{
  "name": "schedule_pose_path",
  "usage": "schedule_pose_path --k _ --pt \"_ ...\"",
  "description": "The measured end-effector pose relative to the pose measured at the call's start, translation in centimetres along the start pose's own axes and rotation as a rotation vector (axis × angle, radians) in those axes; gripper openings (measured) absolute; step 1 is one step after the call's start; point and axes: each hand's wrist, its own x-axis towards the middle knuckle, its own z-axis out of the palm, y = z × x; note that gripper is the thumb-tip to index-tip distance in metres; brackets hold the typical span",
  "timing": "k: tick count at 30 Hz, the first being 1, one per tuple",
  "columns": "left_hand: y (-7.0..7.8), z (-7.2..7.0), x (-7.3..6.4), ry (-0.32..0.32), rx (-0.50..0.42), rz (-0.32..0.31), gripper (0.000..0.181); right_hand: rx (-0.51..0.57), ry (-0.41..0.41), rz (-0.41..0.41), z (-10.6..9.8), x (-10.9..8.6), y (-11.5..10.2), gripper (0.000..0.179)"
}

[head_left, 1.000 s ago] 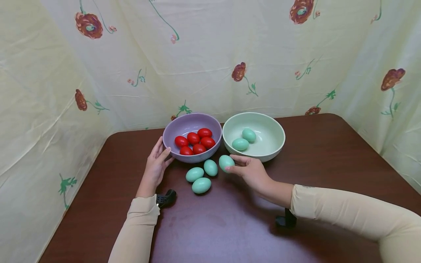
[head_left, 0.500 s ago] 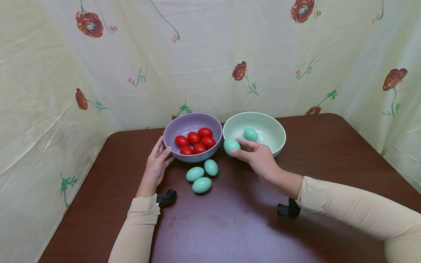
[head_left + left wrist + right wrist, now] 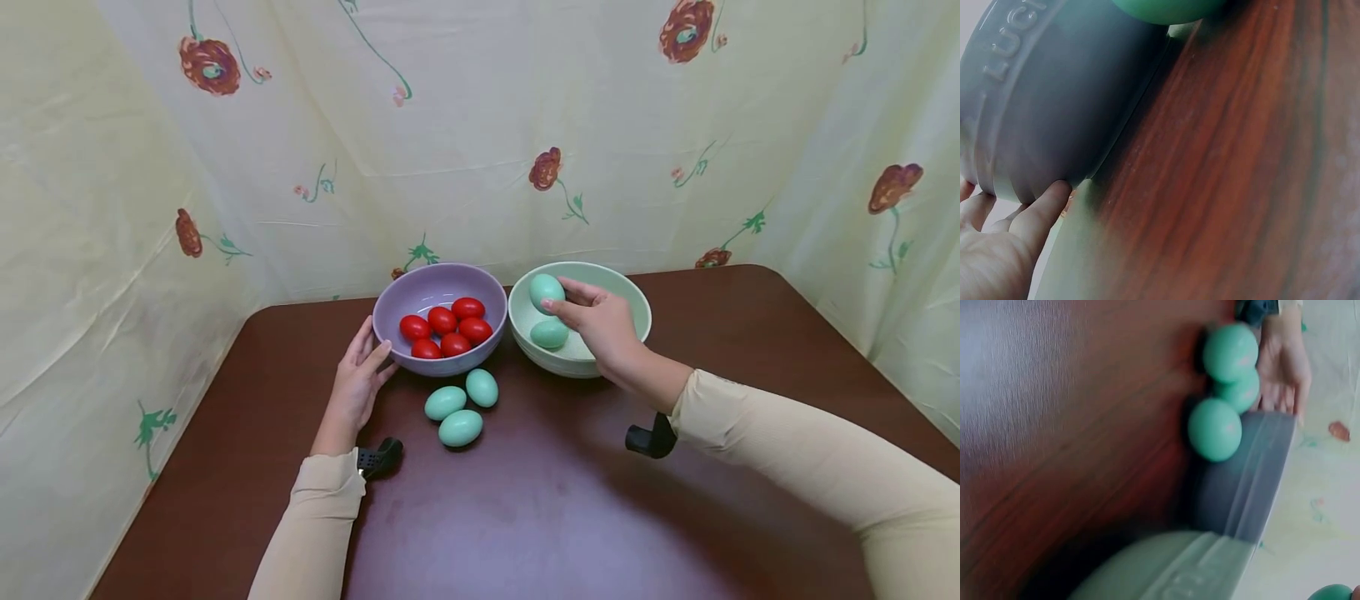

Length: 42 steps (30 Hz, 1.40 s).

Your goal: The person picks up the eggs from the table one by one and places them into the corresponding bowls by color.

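Observation:
My right hand [image 3: 606,323] pinches a pale green egg [image 3: 546,292] between thumb and fingers, above the light green bowl [image 3: 577,367]. Inside that bowl another green egg [image 3: 549,334] shows; the hand and held egg hide part of the interior. At the purple bowl [image 3: 442,363], my left hand [image 3: 357,385] touches the outer left side, its thumb near the rim. The left wrist view shows fairly straight fingers [image 3: 1047,206] against the bowl's wall. Several red eggs [image 3: 455,344] lie in the purple bowl. In the right wrist view only a sliver of the held egg [image 3: 1333,593] appears.
Three green eggs, including one nearest me [image 3: 461,428], lie on the dark wooden table [image 3: 495,517] before the purple bowl. Both bowls stand side by side near the far edge. A flowered cloth [image 3: 450,125] hangs behind. Black devices [image 3: 381,459] sit at both wrists.
My right hand has carried the green egg from in front of the bowls, up and rightward over the light green bowl. The left hand has stayed at the purple bowl.

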Motion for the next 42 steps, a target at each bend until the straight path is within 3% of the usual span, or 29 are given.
schedule_pose_path --k 13,28,42 --pt "0.1 0.5 0.2 -0.014 -0.014 -0.006 0.069 -0.015 0.063 0.079 -0.8 3.1 0.6 0.057" --pt "-0.2 0.2 -0.1 -0.002 -0.016 -0.005 0.068 -0.154 0.05 0.079 0.0 5.9 2.8 0.055" --pt "0.0 0.1 -0.4 0.002 -0.013 -0.002 0.068 -0.257 0.068 0.006 0.5 7.6 4.5 0.055"
